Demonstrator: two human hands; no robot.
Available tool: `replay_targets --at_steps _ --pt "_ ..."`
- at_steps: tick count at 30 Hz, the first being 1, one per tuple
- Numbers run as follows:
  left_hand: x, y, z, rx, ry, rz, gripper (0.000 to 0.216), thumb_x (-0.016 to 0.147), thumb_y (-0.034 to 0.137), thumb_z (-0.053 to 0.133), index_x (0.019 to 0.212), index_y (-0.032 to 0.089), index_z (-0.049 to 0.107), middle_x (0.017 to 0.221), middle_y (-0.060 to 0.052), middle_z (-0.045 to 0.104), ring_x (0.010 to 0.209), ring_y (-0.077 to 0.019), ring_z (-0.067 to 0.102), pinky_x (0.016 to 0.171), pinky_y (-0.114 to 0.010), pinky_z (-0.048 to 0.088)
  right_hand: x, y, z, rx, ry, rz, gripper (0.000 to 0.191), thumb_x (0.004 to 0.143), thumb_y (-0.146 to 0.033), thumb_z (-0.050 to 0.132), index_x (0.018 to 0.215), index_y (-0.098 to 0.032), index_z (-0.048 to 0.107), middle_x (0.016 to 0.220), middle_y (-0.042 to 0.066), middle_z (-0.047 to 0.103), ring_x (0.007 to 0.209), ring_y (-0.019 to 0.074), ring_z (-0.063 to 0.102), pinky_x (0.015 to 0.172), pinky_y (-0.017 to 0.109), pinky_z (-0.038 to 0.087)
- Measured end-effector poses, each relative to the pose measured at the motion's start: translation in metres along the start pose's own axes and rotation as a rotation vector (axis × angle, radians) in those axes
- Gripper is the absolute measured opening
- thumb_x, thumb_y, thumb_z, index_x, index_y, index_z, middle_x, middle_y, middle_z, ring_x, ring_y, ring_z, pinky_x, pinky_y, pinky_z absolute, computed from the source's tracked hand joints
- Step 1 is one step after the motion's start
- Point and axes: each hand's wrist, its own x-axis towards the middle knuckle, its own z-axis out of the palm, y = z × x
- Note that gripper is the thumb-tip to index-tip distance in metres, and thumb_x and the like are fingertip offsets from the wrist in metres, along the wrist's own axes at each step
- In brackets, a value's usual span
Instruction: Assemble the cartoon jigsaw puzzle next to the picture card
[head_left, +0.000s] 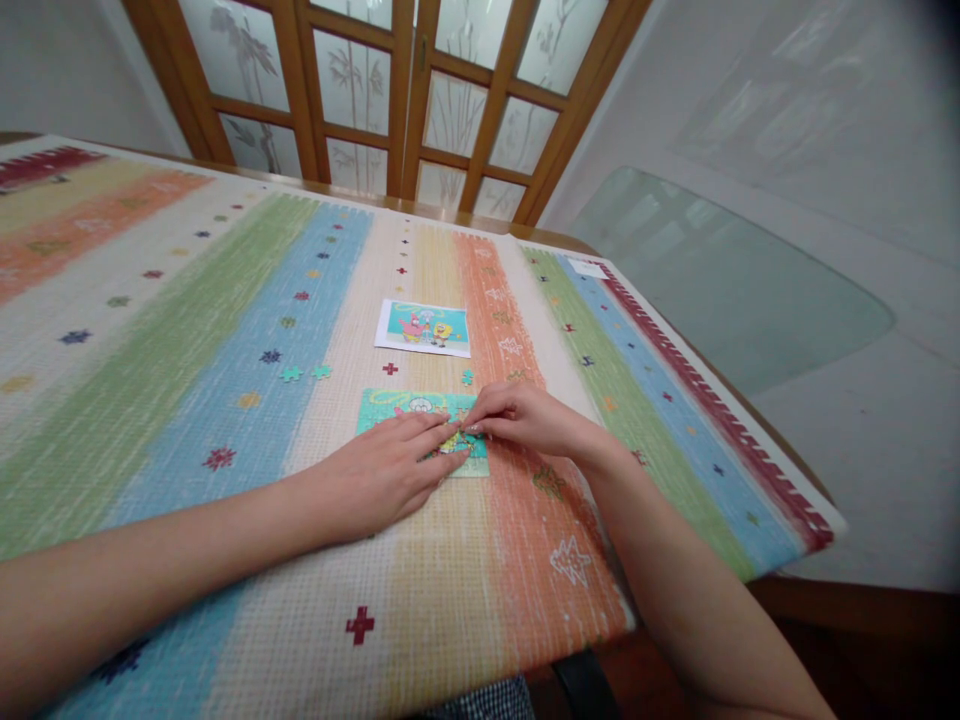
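Note:
A small turquoise jigsaw puzzle [390, 408] lies on the striped tablecloth [187, 330] in front of me. My left hand [382, 470] rests flat on its lower part, fingers stretched out toward the right. My right hand [521, 415] comes in from the right with its fingertips pressed together on the puzzle's right side; whether a piece is under them is hidden. Beyond the puzzle lies a printed cartoon reference picture [424, 327]. Three loose turquoise puzzle pieces sit nearby: two at the left [304, 373] and one [467, 377] just above the puzzle.
The table's right edge [750, 440] runs diagonally close to my right arm. A wooden-framed frosted glass door [405, 90] stands behind the table. A glass tabletop [712, 280] lies on the floor side at the right. A small white label [587, 268] sits near the far right corner.

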Motion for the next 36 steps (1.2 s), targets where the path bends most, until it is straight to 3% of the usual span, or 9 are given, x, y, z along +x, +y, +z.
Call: replay_targets --at_steps 12,21,26,36 --pt "-0.001 0.001 0.002 0.003 0.015 -0.031 0.04 0.103 0.027 0.044 0.142 0.023 0.05 0.157 -0.012 0.038 0.143 -0.029 0.038 0.117 -0.048 0.032 0.002 -0.009 0.008 -0.116 0.031 -0.026 0.018 0.093 -0.014 0.059 0.099 -0.018 0.076 0.093 0.007 0.071 0.089 0.0174 0.064 0.084 0.032 0.049" --pt "-0.002 -0.001 0.002 0.024 0.031 -0.022 0.043 0.103 0.029 0.044 0.145 0.025 0.048 0.154 -0.013 0.042 0.142 -0.0304 0.04 0.117 -0.047 0.031 0.005 -0.008 0.012 0.114 0.101 0.071 0.011 0.091 -0.02 0.063 0.095 -0.018 0.073 0.082 0.002 0.07 0.072 0.013 0.064 0.071 0.027 0.05" --pt "-0.003 -0.002 0.003 0.006 0.017 -0.041 0.041 0.104 0.032 0.042 0.144 0.027 0.049 0.16 -0.01 0.032 0.145 -0.0297 0.035 0.119 -0.046 0.027 0.002 -0.007 0.001 0.063 0.095 0.013 0.011 0.09 -0.021 0.064 0.088 -0.02 0.075 0.085 0.004 0.07 0.081 0.0151 0.064 0.079 0.03 0.05" --pt "-0.002 0.0 0.003 0.021 0.016 -0.046 0.044 0.103 0.033 0.043 0.146 0.026 0.047 0.158 -0.011 0.036 0.145 -0.0295 0.036 0.119 -0.046 0.026 0.007 -0.003 0.012 -0.132 0.086 -0.049 0.015 0.09 -0.014 0.063 0.092 -0.02 0.076 0.087 0.005 0.07 0.083 0.0162 0.064 0.081 0.032 0.05"
